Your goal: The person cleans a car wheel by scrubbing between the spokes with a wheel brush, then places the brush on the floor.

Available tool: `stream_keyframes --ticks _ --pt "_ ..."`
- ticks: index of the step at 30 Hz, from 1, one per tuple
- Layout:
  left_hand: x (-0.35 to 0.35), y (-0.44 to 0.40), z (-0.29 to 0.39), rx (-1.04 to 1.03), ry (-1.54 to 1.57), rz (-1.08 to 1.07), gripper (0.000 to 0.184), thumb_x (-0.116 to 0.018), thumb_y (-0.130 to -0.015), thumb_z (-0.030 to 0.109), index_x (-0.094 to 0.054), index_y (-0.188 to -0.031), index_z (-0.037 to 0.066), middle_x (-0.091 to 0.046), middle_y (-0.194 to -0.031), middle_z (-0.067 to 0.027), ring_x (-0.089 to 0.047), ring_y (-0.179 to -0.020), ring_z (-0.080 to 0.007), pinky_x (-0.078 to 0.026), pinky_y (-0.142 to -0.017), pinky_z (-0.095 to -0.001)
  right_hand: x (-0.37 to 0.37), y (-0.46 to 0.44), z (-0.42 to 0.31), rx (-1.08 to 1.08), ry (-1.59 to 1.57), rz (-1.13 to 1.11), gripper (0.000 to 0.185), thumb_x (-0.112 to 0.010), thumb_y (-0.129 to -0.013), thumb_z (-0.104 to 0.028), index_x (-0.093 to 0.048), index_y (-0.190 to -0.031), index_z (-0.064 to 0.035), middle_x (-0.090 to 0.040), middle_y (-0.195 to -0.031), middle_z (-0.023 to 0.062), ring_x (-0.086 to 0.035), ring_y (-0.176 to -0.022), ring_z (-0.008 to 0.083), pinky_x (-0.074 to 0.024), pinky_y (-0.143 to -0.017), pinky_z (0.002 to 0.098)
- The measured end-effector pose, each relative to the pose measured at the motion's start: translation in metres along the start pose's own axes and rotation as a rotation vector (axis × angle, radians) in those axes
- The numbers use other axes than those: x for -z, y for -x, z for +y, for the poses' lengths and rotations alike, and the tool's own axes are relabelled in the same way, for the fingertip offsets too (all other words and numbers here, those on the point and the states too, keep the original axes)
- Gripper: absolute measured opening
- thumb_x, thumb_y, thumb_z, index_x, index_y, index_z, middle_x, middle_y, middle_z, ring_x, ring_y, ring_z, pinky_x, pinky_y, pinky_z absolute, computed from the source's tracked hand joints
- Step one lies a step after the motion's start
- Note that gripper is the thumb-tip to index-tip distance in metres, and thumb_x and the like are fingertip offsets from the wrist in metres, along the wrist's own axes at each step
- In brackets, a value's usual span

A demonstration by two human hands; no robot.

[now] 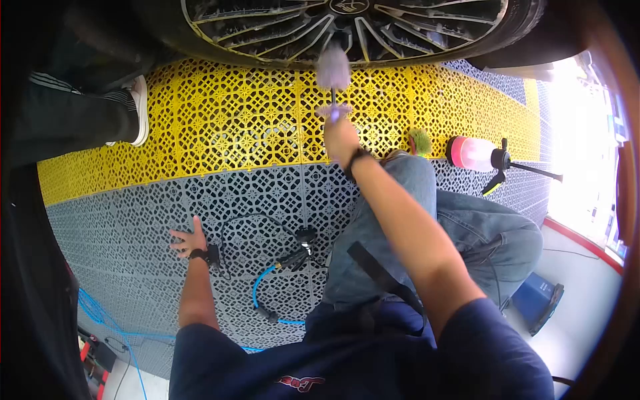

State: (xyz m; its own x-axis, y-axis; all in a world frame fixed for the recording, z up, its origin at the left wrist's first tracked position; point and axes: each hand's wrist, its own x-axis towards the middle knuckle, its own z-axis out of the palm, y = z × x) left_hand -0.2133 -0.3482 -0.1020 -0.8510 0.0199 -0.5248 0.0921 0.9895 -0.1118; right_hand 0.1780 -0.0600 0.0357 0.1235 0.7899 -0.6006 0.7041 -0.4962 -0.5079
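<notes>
My right hand (342, 141) is closed round the handle of a purple fluffy brush (333, 70), whose blurred head reaches up to the lower edge of a spoked wheel (300, 30). White foam or residue shows on several spokes. Down at the left, my left hand (191, 241) has its fingers spread over the grey floor tiles and holds nothing. A small black device with a cord (214, 256) lies beside that wrist. Between my left hand and my legs is a black spray gun (293, 259) joined to a blue hose (255, 290).
A pink spray bottle (475, 153) lies on its side at the right, near a green brush (419, 141). Another person's shoe (140, 110) and dark trouser legs stand at the left. A blue container (533, 300) sits lower right. Blue hose (100, 313) runs along the lower left.
</notes>
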Motion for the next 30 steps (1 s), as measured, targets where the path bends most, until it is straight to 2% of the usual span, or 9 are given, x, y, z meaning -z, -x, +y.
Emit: stream_keyframes --ticks 1,3,6,7,12,15,19,25,30 --pt "0.001 0.001 0.000 0.001 0.002 0.003 0.125 -0.044 -0.068 0.094 0.015 -0.156 0.028 0.018 -0.161 -0.0222 0.009 -0.143 -0.0580 -0.024 -0.107 -0.0717 0.009 0.036 0.003 -0.018 -0.109 -0.101 0.031 -0.040 -0.102 -0.018 -0.058 -0.111 0.0048 -0.067 -0.094 0.0290 -0.070 -0.070 0.0353 -0.0568 -0.060 0.0443" --pt "0.002 -0.001 -0.003 0.000 0.013 0.006 0.125 -0.044 -0.068 0.095 0.015 -0.156 0.028 0.018 -0.161 -0.0221 0.009 -0.143 -0.0578 -0.024 -0.107 -0.0719 -0.019 0.077 0.033 -0.116 -0.261 -0.151 0.028 -0.043 -0.103 -0.022 -0.055 -0.108 0.0032 -0.064 -0.078 0.0225 -0.064 -0.052 0.0286 -0.0502 -0.043 0.0385" --pt "0.003 0.002 -0.002 -0.009 0.016 0.008 0.125 -0.044 -0.068 0.094 0.016 -0.156 0.028 0.018 -0.161 -0.0213 0.008 -0.144 -0.0571 -0.022 -0.109 -0.0706 0.023 0.129 -0.005 -0.315 -0.789 -0.328 0.026 -0.046 -0.104 -0.029 -0.044 -0.104 -0.0031 -0.044 -0.064 0.0018 -0.041 -0.041 0.0129 -0.0368 -0.035 0.0306" --pt "0.004 0.002 -0.005 -0.019 0.011 0.007 0.125 -0.044 -0.068 0.094 0.016 -0.156 0.028 0.018 -0.161 -0.0213 0.008 -0.144 -0.0571 -0.022 -0.109 -0.0706 0.039 0.130 -0.007 -0.379 -0.929 -0.419 0.025 -0.046 -0.104 -0.030 -0.044 -0.104 -0.0053 -0.045 -0.066 0.0015 -0.039 -0.042 0.0113 -0.0341 -0.035 0.0286" --pt "-0.002 -0.002 0.000 -0.001 -0.020 0.034 0.123 -0.041 -0.069 0.095 0.016 -0.156 0.029 0.017 -0.162 -0.0208 0.006 -0.145 -0.0552 -0.022 -0.111 -0.0683 0.101 0.188 -0.011 -0.414 -0.800 -0.463 0.019 -0.049 -0.104 -0.033 -0.044 -0.106 -0.0152 -0.039 -0.063 -0.0057 -0.033 -0.044 0.0049 -0.0266 -0.036 0.0229" --pt "-0.004 -0.004 -0.001 0.007 -0.007 0.023 0.124 -0.041 -0.069 0.095 0.016 -0.156 0.028 0.018 -0.161 -0.0206 0.007 -0.145 -0.0551 -0.022 -0.111 -0.0684 0.114 0.195 0.018 -0.454 -0.832 -0.429 0.019 -0.050 -0.104 -0.033 -0.045 -0.108 -0.0150 -0.039 -0.064 -0.0059 -0.033 -0.044 0.0051 -0.0275 -0.036 0.0226" --pt "0.003 0.006 0.000 0.010 0.025 0.026 0.124 -0.043 -0.069 0.094 0.017 -0.156 0.029 0.020 -0.161 -0.0202 0.009 -0.144 -0.0556 -0.024 -0.110 -0.0683 0.116 0.129 0.021 -0.269 -0.454 -0.319 0.024 -0.046 -0.104 -0.032 -0.047 -0.105 -0.0081 -0.047 -0.067 -0.0005 -0.041 -0.044 0.0084 -0.0342 -0.036 0.0256" --pt "0.003 0.004 -0.001 -0.018 0.038 0.007 0.125 -0.046 -0.068 0.093 0.015 -0.156 0.030 0.021 -0.160 -0.0207 0.013 -0.143 -0.0568 -0.024 -0.110 -0.0693 0.102 0.152 0.011 -0.309 -0.625 -0.265 0.026 -0.045 -0.104 -0.031 -0.047 -0.105 -0.0054 -0.046 -0.065 0.0023 -0.042 -0.044 0.0114 -0.0352 -0.036 0.0272" --pt "-0.002 -0.004 -0.004 -0.005 0.025 0.006 0.125 -0.044 -0.070 0.093 0.015 -0.156 0.027 0.020 -0.161 -0.0212 0.012 -0.143 -0.0564 -0.019 -0.108 -0.0736 0.101 0.166 0.010 -0.384 -0.600 -0.408 0.021 -0.045 -0.104 -0.029 -0.046 -0.107 -0.0080 -0.044 -0.066 -0.0007 -0.038 -0.043 0.0094 -0.0324 -0.036 0.0259"
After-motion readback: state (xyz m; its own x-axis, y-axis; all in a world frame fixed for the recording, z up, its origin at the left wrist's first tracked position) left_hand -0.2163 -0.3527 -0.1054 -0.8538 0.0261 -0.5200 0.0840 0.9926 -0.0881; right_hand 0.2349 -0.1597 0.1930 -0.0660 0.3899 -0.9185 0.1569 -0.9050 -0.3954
